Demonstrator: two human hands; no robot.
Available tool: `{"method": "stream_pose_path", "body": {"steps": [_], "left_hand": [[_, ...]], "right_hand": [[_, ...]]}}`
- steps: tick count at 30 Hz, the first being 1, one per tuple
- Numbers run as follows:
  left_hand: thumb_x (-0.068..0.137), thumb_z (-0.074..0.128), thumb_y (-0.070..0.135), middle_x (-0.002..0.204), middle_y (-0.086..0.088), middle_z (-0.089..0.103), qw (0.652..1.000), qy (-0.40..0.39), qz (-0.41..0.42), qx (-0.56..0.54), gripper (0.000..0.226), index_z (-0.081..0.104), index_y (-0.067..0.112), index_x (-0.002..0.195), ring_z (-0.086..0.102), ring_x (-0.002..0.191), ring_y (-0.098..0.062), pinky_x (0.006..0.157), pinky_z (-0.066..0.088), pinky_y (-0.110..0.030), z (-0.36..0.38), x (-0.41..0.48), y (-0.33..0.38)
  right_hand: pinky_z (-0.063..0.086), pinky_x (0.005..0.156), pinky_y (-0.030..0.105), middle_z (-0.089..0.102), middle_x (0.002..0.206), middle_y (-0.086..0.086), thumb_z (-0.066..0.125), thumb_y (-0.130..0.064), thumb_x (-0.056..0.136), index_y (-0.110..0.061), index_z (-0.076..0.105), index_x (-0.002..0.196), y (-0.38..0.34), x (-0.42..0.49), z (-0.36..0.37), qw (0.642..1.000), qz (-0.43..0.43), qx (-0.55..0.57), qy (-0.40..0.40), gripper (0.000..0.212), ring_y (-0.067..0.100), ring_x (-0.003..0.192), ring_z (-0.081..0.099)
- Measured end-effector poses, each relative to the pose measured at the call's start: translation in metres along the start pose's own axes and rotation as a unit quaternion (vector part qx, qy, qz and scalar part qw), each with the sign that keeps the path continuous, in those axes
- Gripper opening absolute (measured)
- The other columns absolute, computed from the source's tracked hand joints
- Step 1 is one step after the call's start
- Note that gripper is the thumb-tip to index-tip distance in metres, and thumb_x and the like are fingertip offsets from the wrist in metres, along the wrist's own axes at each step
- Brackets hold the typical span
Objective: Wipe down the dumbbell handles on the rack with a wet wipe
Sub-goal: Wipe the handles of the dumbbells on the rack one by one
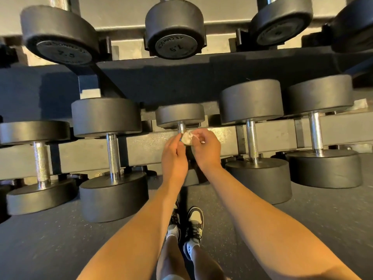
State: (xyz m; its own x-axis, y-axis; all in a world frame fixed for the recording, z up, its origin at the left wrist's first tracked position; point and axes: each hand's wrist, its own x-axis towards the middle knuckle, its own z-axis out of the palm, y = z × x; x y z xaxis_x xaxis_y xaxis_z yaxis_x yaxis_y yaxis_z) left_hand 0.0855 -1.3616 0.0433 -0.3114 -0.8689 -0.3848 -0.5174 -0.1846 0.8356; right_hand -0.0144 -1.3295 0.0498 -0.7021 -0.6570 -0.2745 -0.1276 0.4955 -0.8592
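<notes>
So you're standing over the rack, two tiers of it, with dark rubber floor underneath. The top tier carries the round black dumbbells marked 7.5, end-on to you. The lower tier has five in view. The two big dumbbells on the right sit side by side, nearly touching, and two more big ones on the left show their knurled chrome bars. The small dumbbell sits between those pairs, straight ahead of you, and its near head is mostly hidden behind your wrists.

Both forearms reach in side by side. Your left hand and right hand meet just below the small dumbbell's far head, with the big heads on either side close to your arms. Your black-and-white sneakers show between your forearms, toes toward the rack.

As for the grip, both hands are closed on the wet wipe. It's bunched into a crumpled white wad, and the fingertips and thumbs of the two hands pinch it from either side. The left fingertips come up right beside the handle, and only a short chrome stub of that shows above your fingers. The wad sits at the bottom of that stub, a bit to its right. I can't tell if it's actually pressed on the metal.
</notes>
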Motion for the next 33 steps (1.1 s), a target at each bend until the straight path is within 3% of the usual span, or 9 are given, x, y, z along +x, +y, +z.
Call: {"method": "stream_pose_path", "body": {"steps": [2,6,12,14,17,23,25,29,33], "left_hand": [[0.110,0.035,0.029,0.135,0.009,0.055,0.997,0.041,0.005,0.062,0.038,0.055,0.024,0.141,0.049,0.127,-0.007,0.107,0.041,-0.028,0.004,0.004,-0.008],[0.109,0.029,0.043,0.133,0.009,0.063,0.997,0.013,-0.036,0.073,0.041,0.054,0.033,0.140,0.058,0.121,-0.010,0.104,0.049,-0.038,0.007,0.008,-0.017],[0.109,0.032,0.041,0.131,0.012,0.064,0.997,0.015,-0.033,0.072,0.042,0.051,0.033,0.146,0.059,0.114,-0.003,0.099,0.046,-0.024,0.001,0.001,-0.015],[0.110,0.032,0.040,0.117,0.020,0.062,0.997,0.024,-0.057,0.055,0.041,0.049,0.034,0.146,0.057,0.099,0.009,0.085,0.041,-0.011,0.000,0.000,-0.013],[0.109,0.032,0.041,0.103,0.020,0.062,0.996,0.032,-0.059,0.058,0.041,0.047,0.035,0.147,0.059,0.088,0.005,0.071,0.040,-0.012,-0.002,0.000,-0.011],[0.109,0.032,0.042,0.137,0.008,0.062,0.996,0.030,-0.055,0.062,0.043,0.045,0.034,0.150,0.058,0.121,-0.010,0.102,0.045,-0.028,-0.001,0.000,-0.013],[0.109,0.032,0.041,0.133,0.009,0.064,0.996,0.033,-0.050,0.065,0.042,0.046,0.034,0.148,0.060,0.117,-0.009,0.097,0.044,-0.025,-0.001,0.000,-0.013],[0.109,0.034,0.038,0.109,0.016,0.065,0.995,0.040,-0.053,0.068,0.040,0.050,0.035,0.146,0.058,0.088,0.004,0.083,0.044,-0.024,-0.001,-0.002,-0.007],[0.109,0.032,0.041,0.117,0.011,0.068,0.995,0.029,-0.049,0.082,0.041,0.049,0.035,0.146,0.064,0.103,-0.009,0.090,0.051,-0.032,0.000,-0.002,-0.007]], "right_hand": [[0.040,0.079,0.002,0.063,0.105,-0.005,0.060,-0.008,0.097,-0.021,0.068,0.107,-0.001,0.011,0.006,0.999,-0.023,-0.030,0.026,0.018,0.000,0.092,0.056],[0.039,0.085,-0.001,0.062,0.115,-0.003,0.060,-0.010,0.098,-0.017,0.071,0.115,-0.002,0.025,0.023,0.997,-0.052,-0.049,-0.015,0.022,0.002,0.102,0.056],[0.035,0.091,-0.003,0.053,0.119,-0.007,0.060,-0.004,0.097,-0.014,0.068,0.126,0.008,0.018,0.029,0.995,-0.045,-0.060,-0.070,0.031,0.000,0.106,0.050],[0.039,0.095,0.003,0.059,0.117,-0.004,0.060,-0.003,0.096,-0.015,0.069,0.124,0.012,0.016,0.023,0.993,-0.044,-0.086,-0.071,0.032,0.004,0.106,0.053],[0.039,0.091,0.001,0.067,0.115,0.004,0.061,-0.004,0.096,-0.015,0.071,0.122,0.014,0.016,0.017,0.990,-0.046,-0.110,-0.082,0.030,0.004,0.102,0.056],[0.031,0.092,-0.006,0.063,0.129,-0.001,0.064,-0.012,0.096,-0.014,0.066,0.129,0.004,0.026,0.030,0.997,-0.034,-0.055,-0.051,0.033,0.005,0.117,0.054],[0.034,0.095,-0.002,0.065,0.127,-0.002,0.066,-0.011,0.095,-0.016,0.067,0.129,0.010,0.022,0.029,0.995,-0.044,-0.058,-0.068,0.034,0.006,0.117,0.057],[0.040,0.093,0.003,0.070,0.116,-0.006,0.062,-0.006,0.096,-0.018,0.071,0.122,0.020,0.009,0.014,0.994,-0.028,-0.056,-0.090,0.030,0.005,0.106,0.063],[0.045,0.086,0.005,0.068,0.104,-0.015,0.060,-0.006,0.097,-0.020,0.072,0.120,0.020,0.001,0.004,0.993,-0.019,-0.047,-0.106,0.029,0.000,0.095,0.063]]}}
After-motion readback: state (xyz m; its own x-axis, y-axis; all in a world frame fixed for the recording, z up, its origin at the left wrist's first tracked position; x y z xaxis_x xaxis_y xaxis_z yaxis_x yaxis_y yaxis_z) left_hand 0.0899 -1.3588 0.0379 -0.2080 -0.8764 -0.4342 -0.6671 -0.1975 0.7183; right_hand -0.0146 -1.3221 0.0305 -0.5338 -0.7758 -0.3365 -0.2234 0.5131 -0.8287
